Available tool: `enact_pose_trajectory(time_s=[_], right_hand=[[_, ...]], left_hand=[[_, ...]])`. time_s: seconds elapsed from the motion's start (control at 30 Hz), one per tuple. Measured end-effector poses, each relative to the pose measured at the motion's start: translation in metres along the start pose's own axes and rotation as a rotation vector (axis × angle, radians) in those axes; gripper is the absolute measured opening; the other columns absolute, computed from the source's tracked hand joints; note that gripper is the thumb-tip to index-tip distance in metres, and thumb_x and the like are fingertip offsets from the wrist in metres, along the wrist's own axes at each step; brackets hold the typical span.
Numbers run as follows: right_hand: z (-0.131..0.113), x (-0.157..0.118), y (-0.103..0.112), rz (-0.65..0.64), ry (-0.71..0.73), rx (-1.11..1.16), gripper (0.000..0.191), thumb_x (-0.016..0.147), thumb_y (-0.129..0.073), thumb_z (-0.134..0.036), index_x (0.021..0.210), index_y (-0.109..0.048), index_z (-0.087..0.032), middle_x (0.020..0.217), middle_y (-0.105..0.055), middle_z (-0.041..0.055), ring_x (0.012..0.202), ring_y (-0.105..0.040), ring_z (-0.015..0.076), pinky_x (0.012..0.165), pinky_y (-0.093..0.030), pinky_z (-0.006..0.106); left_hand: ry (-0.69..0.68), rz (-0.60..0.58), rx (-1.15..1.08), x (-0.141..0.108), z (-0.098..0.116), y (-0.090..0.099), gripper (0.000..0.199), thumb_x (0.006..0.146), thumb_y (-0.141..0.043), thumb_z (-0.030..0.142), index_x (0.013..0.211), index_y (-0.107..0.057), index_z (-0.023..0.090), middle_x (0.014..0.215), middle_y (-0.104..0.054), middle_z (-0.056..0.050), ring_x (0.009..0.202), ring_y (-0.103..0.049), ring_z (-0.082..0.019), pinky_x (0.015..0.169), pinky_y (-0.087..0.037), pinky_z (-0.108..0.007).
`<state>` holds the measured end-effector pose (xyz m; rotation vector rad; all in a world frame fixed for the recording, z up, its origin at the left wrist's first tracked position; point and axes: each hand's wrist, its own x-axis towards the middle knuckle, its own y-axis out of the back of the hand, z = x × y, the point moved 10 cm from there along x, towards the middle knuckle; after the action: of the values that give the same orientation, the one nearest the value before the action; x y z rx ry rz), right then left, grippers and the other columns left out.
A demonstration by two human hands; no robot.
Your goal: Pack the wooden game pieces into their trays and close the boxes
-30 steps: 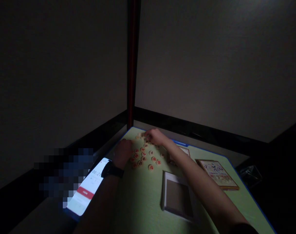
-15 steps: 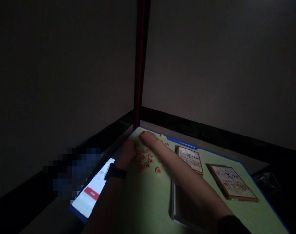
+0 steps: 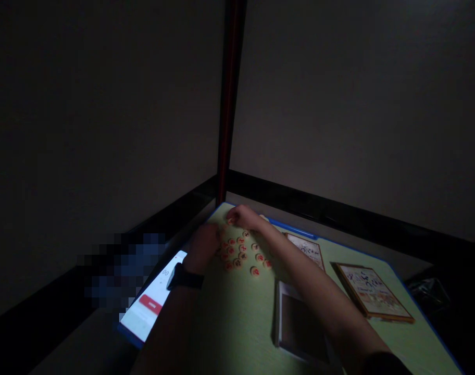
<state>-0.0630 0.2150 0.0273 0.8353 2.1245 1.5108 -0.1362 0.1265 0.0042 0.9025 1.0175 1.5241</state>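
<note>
Round Chinese chess pieces (image 3: 242, 248) with red and dark characters lie loosely grouped on a pale green tabletop (image 3: 233, 307). My right hand (image 3: 243, 215) reaches over the far side of the group, its fingers curled down around a piece at the fingertips. Close by on the left, my left hand (image 3: 207, 241) rests at the group's edge, wearing a dark watch (image 3: 185, 276) on the wrist. Its fingertips are dim and partly hidden, so what they hold does not show. One red piece (image 3: 254, 271) sits apart at the near side.
A lit phone or tablet screen (image 3: 146, 317) lies left of my left forearm. An open tray-like box (image 3: 278, 317) sits beneath my right forearm. Two decorated boxes (image 3: 378, 291) (image 3: 310, 247) are to the right. Walls meet behind the blue-edged table.
My right hand has shifted slightly right, and its forearm has swung a little, uncovering more pieces and the tray-like box. My left hand has barely moved.
</note>
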Motion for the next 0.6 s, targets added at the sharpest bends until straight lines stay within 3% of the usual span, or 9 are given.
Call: enact_pose_trajectory(time_s=[0.2,0.6], right_hand=[[0.019,0.003,-0.008,-0.019,-0.037,0.099,0.045,0.071,-0.057,0.008,0.105,-0.076,-0.014,0.083,-0.078,0.0015,0.076,-0.071,0.0132,0.07,-0.05,0.018],[0.007,-0.007,-0.015,-0.133,0.021,-0.021,0.032,0.07,-0.061,0.005,0.083,-0.081,-0.016,0.076,-0.077,0.0004,0.076,-0.071,0.0139,0.067,-0.047,0.017]], left_hand=[[-0.042,0.044,0.144,-0.001,0.024,-0.006,0.027,0.093,-0.047,0.016,0.107,-0.07,0.014,0.109,-0.07,-0.014,0.1,-0.068,-0.023,0.083,-0.051,-0.029],[-0.087,0.025,0.238,-0.005,0.032,-0.008,0.03,0.094,-0.041,0.011,0.106,-0.068,0.011,0.105,-0.069,-0.016,0.1,-0.068,-0.025,0.086,-0.051,-0.031]])
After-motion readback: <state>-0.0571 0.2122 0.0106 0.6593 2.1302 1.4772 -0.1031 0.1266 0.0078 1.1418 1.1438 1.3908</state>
